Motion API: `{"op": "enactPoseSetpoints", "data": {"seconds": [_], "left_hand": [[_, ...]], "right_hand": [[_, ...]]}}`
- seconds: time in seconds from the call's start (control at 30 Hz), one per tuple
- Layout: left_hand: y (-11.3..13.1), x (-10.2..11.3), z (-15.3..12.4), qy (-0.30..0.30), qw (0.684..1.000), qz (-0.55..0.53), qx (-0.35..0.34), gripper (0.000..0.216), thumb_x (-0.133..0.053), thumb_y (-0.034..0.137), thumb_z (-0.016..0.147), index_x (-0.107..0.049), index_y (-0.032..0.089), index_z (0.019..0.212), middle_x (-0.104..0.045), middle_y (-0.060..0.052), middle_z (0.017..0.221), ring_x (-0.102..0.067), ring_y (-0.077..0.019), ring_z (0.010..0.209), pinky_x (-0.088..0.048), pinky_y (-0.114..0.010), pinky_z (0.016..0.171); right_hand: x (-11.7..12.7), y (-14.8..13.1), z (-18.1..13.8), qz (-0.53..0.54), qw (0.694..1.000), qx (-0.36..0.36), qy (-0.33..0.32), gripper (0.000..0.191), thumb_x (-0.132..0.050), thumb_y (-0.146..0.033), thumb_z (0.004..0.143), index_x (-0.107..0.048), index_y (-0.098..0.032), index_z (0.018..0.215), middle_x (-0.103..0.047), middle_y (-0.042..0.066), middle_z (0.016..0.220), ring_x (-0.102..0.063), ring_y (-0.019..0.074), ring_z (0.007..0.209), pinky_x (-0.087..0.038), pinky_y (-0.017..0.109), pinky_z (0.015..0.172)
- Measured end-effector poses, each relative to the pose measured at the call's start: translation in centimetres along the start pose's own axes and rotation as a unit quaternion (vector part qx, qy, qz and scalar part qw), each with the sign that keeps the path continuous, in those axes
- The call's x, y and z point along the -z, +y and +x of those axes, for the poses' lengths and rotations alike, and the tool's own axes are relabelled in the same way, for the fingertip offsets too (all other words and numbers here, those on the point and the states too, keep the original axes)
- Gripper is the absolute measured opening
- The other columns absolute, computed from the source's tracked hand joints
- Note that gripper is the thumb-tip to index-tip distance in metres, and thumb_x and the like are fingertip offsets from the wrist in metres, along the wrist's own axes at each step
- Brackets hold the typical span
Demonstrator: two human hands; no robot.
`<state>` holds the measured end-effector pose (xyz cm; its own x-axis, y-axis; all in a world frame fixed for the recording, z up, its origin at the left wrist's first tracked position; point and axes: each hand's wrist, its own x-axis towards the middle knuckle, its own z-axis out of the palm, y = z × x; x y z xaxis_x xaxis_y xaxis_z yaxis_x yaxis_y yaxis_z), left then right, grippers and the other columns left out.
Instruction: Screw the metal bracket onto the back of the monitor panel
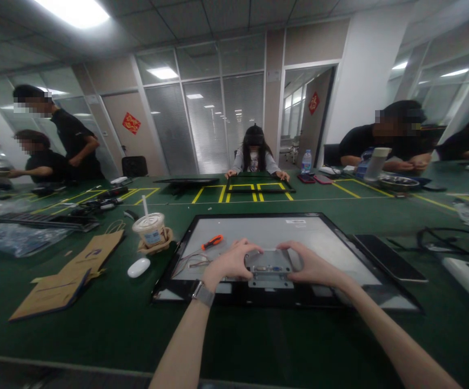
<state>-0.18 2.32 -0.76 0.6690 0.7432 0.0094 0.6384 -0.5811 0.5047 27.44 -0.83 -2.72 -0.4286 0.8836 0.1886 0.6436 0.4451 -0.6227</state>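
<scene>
A flat monitor panel (332,243) lies face down on the green table, its grey metal back up and a black frame around it. Near its front edge sits a small grey metal cover box (270,266) with connector ports. My left hand (229,262) grips the box's left side and my right hand (311,265) grips its right side, fingers curled round it. An orange-handled screwdriver (212,241) rests on the panel, left of my hands. Thin loose wires (192,262) lie on the panel beside my left hand. A watch is on my left wrist.
A plastic drink cup with straw (151,229) stands left of the panel, with a white mouse (139,267) and brown paper bags (70,273) nearby. A dark phone or tablet (388,256) lies to the right. Several people sit or stand around the table; one opposite holds a black frame (259,187).
</scene>
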Motion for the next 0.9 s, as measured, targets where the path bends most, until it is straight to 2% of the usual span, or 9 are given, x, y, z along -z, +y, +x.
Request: {"op": "enactPoseSetpoints", "data": {"seconds": [0.37,0.6,0.77,0.9], "left_hand": [[-0.5,-0.7,0.1,-0.004,1.000,0.003,0.016,0.072,-0.078,0.022,0.064,-0.058,0.028,0.133,-0.055,-0.005,0.126,-0.056,-0.0269,0.119,-0.048,-0.033,0.099],[-0.5,0.0,0.2,-0.010,1.000,-0.005,0.026,0.071,-0.082,0.026,0.063,-0.061,0.026,0.131,-0.063,-0.007,0.123,-0.062,-0.0285,0.112,-0.050,-0.035,0.094],[-0.8,0.3,0.1,-0.004,0.999,-0.030,0.042,0.075,-0.082,0.034,0.066,-0.059,0.025,0.136,-0.060,-0.007,0.132,-0.061,-0.0268,0.115,-0.049,-0.034,0.097],[-0.9,-0.2,0.4,-0.001,0.999,-0.011,0.039,0.074,-0.083,0.037,0.065,-0.060,0.026,0.134,-0.061,-0.007,0.127,-0.062,-0.0272,0.114,-0.049,-0.035,0.098]], "right_hand": [[-0.2,0.4,0.1,-0.011,0.999,-0.030,-0.022,0.061,-0.071,-0.025,0.066,-0.058,-0.020,0.125,-0.062,0.011,0.135,-0.054,0.0315,0.126,-0.038,0.049,0.111],[-0.4,0.6,0.0,-0.003,0.999,-0.018,-0.027,0.060,-0.069,-0.025,0.066,-0.059,-0.024,0.126,-0.062,0.010,0.135,-0.053,0.0333,0.129,-0.036,0.053,0.112],[-0.6,0.0,-0.1,-0.005,0.999,-0.028,-0.042,0.064,-0.067,-0.028,0.070,-0.055,-0.023,0.132,-0.058,0.013,0.141,-0.049,0.0348,0.133,-0.025,0.060,0.117],[-0.7,-0.3,-0.1,0.000,0.999,-0.032,-0.044,0.064,-0.067,-0.031,0.072,-0.054,-0.022,0.133,-0.057,0.013,0.141,-0.048,0.0356,0.133,-0.016,0.062,0.119]]}}
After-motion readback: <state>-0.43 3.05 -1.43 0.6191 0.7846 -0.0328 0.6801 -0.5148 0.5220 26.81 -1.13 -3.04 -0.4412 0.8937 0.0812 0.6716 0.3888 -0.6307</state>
